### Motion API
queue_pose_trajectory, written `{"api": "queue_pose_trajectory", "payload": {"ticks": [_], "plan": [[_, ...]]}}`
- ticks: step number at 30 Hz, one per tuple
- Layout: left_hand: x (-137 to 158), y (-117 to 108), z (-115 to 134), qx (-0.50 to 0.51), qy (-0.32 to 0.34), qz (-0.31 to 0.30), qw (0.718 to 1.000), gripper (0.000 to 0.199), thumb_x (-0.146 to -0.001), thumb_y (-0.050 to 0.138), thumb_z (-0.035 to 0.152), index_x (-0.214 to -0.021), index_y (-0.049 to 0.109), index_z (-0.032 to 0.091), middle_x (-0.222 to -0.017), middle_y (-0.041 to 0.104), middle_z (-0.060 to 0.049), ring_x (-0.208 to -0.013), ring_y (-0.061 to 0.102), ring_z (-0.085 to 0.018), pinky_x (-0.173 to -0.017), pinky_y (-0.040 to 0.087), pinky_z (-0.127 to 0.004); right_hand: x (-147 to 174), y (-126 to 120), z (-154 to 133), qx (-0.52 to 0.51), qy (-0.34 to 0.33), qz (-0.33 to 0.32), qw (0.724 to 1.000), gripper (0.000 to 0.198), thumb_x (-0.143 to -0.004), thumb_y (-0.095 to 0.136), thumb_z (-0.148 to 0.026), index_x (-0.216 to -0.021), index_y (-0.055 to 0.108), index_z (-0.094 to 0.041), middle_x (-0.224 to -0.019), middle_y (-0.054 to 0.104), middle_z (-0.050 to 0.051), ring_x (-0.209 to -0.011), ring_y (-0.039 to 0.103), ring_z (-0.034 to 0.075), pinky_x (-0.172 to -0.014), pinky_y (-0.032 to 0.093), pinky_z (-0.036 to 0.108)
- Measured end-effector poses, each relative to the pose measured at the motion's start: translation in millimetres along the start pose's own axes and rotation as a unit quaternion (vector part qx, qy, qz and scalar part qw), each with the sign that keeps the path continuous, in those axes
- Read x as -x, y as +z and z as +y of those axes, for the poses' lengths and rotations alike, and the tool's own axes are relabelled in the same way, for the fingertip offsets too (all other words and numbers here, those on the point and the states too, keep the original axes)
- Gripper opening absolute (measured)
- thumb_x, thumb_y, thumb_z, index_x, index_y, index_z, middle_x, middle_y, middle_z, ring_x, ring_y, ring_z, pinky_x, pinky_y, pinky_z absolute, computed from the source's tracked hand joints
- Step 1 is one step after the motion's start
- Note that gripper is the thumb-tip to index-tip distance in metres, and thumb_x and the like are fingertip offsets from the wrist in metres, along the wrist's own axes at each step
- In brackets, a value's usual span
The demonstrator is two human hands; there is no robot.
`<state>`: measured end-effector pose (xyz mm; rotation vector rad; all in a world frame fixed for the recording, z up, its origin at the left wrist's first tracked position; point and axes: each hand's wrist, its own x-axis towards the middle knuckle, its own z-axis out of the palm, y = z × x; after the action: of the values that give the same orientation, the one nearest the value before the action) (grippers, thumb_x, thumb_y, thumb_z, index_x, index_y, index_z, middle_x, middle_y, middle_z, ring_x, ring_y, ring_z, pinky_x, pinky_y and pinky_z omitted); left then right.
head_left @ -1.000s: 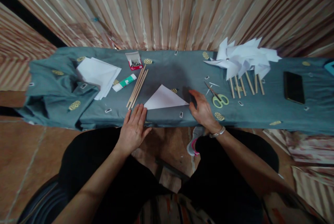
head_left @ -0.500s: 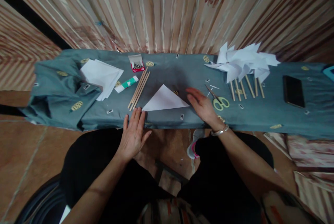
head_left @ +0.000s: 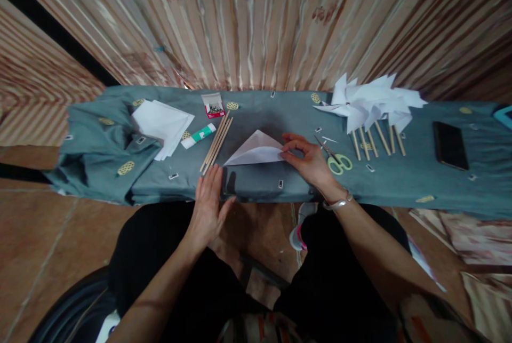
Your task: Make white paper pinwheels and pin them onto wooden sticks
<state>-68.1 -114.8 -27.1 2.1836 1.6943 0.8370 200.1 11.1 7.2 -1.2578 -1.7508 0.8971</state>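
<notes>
A white sheet of paper [head_left: 256, 152], folded into a triangle, lies in front of me with its near layer bowed up. My right hand [head_left: 307, 160] pinches the triangle's right corner between thumb and fingers. Flat at the table's front edge rests my left hand [head_left: 208, 201], fingers stretched out, just below the paper's left corner and the lower ends of several wooden sticks [head_left: 217, 143]. Close to the right hand lie scissors with pale green handles [head_left: 339, 164], their blades pointing away to the left.
Left of the sticks are a glue stick [head_left: 198, 136], an opened red box of small metal pieces [head_left: 214, 108] and stacked white paper [head_left: 162, 124]. Several paper pinwheels [head_left: 372, 102] on sticks lie at the right, beside a black phone [head_left: 450, 144]. A curtain [head_left: 256, 23] hangs behind the cloth-covered table.
My right hand has closed on the triangle's right corner and lifted it a little, so the layers part. My left hand stays at the table edge. The view has shifted slightly.
</notes>
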Motion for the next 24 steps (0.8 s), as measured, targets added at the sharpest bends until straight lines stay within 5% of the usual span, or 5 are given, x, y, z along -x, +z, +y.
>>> {"api": "queue_pose_trajectory", "payload": {"ticks": [3,7,14,18,24], "plan": [[-17.9,-4.3,6.0,0.162,-0.091,0.041,0.982,0.069,-0.1,0.045,0.046,-0.16,0.016,0.025,-0.165,0.026,-0.015,-0.152,0.025,-0.028,-0.123,0.026,-0.05,4.5,-15.0,-9.4,0.004,-0.04,0.026,0.999,0.007,-0.081,0.069,-0.029,-0.083,0.071,-0.023,-0.138,0.062,0.008,-0.129,0.059,0.027,-0.113,0.041,0.048],[-57.3,-11.3,13.1,0.4,-0.245,0.045,0.882,0.072,-0.098,0.043,0.054,-0.158,0.022,0.021,-0.159,0.037,-0.017,-0.141,0.047,-0.029,-0.111,0.046,-0.045,11.2,-33.1,-20.4,0.019,-0.075,0.041,0.996,0.006,-0.084,0.068,-0.029,-0.085,0.071,-0.024,-0.146,0.056,0.006,-0.135,0.053,0.028,-0.115,0.04,0.051],[-102.0,-2.6,39.9,0.555,-0.323,-0.219,0.735,0.059,-0.063,0.083,0.06,-0.096,0.076,0.011,-0.093,0.078,-0.016,-0.074,0.075,-0.025,-0.063,0.059,-0.031,23.8,-55.4,-35.3,0.032,-0.106,0.048,0.993,0.007,-0.087,0.069,-0.032,-0.086,0.071,-0.026,-0.151,0.05,0.002,-0.141,0.047,0.029,-0.115,0.042,0.053],[-115.9,11.3,50.2,0.547,-0.307,-0.257,0.735,0.052,-0.053,0.089,0.057,-0.07,0.074,0.011,-0.071,0.075,-0.011,-0.056,0.068,-0.016,-0.056,0.053,-0.025,23.7,-72.0,-24.1,0.062,-0.102,0.07,0.99,0.012,-0.087,0.069,-0.034,-0.096,0.073,-0.027,-0.151,0.051,0.003,-0.137,0.051,0.028,-0.112,0.046,0.049],[-135.0,24.3,39.7,0.525,-0.273,-0.034,0.805,0.043,-0.057,0.088,0.049,-0.078,0.078,0.014,-0.072,0.074,-0.003,-0.064,0.065,-0.016,-0.062,0.051,-0.027,23.7,-112.8,25.4,0.382,0.078,0.093,0.916,0.028,-0.089,0.061,-0.032,-0.113,0.072,-0.021,-0.101,0.078,0.012,-0.093,0.075,0.031,-0.084,0.058,0.045]]}}
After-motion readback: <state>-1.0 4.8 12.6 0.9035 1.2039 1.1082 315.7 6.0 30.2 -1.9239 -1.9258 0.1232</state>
